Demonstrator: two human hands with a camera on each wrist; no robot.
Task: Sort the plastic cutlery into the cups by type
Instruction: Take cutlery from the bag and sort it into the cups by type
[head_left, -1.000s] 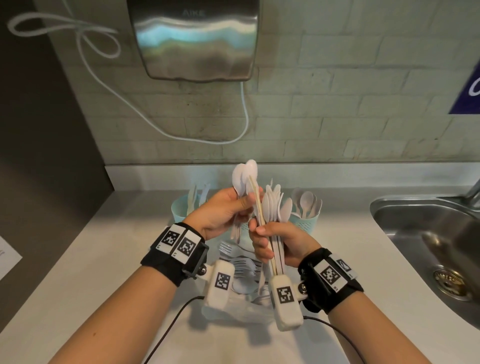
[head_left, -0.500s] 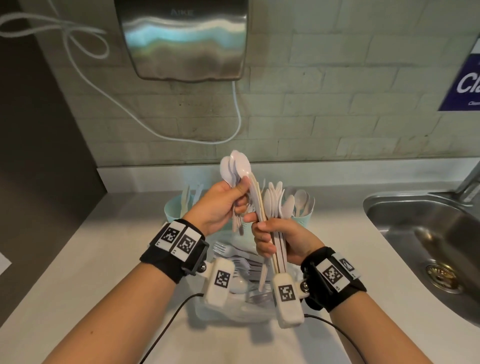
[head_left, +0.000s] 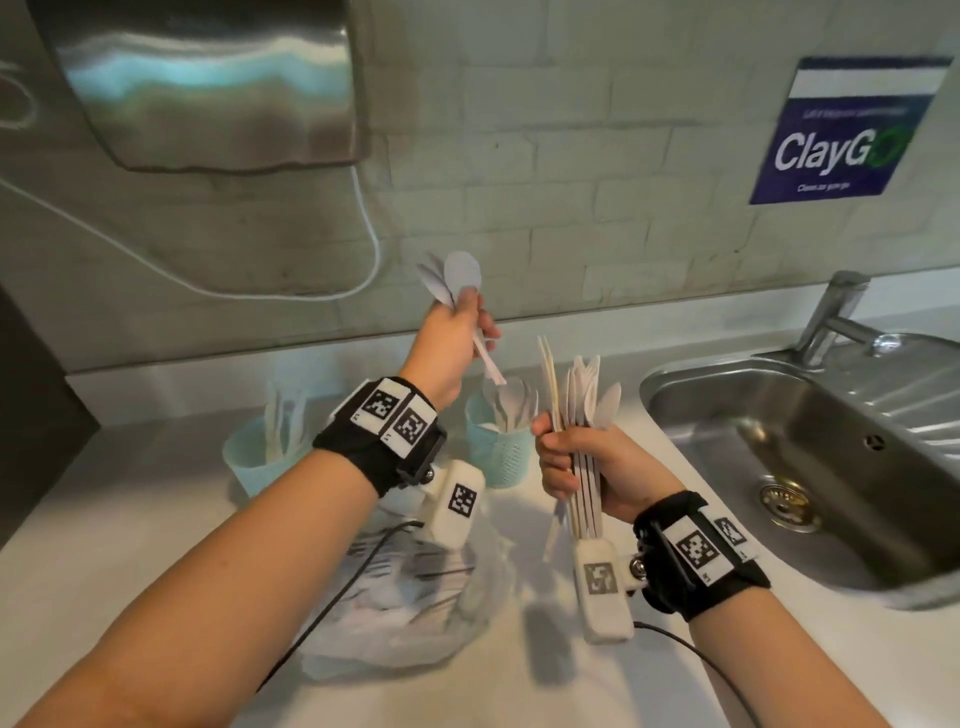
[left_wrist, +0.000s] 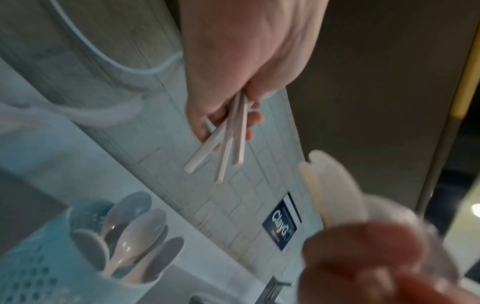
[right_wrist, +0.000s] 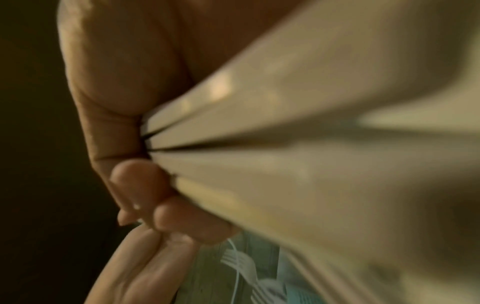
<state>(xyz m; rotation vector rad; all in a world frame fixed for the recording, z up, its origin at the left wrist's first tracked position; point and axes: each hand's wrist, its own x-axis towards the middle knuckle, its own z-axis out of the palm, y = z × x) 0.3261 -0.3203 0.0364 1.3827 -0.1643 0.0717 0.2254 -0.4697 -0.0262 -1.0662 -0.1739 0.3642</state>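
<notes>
- I see a pale worktop (head_left: 130, 493), sink (head_left: 810, 415), tiled wall.
- My left hand (head_left: 447, 343) grips spoons (head_left: 457, 275); right hand (head_left: 587, 467) clutches cutlery (head_left: 587, 395).
- Right wrist alone shows forks (right_wrist: 241, 265).

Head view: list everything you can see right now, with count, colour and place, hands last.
spoons in hand: a few, white, held up above the cups
cutlery bundle: several pieces, white and cream, upright beside the sink
spoon cup: one, teal, on the counter between the hands, holds white spoons
left cup: one, teal, on the counter at left, holds white cutlery, type unclear
plastic bag: one, clear, on the counter near the viewer, forks inside
counter: one, white
sink: one, steel, at right, with tap
hand dryer: one, steel, on the wall
sign: one, blue, on the wall at right
left hand: grips the spoons
right hand: grips the bundle
</notes>
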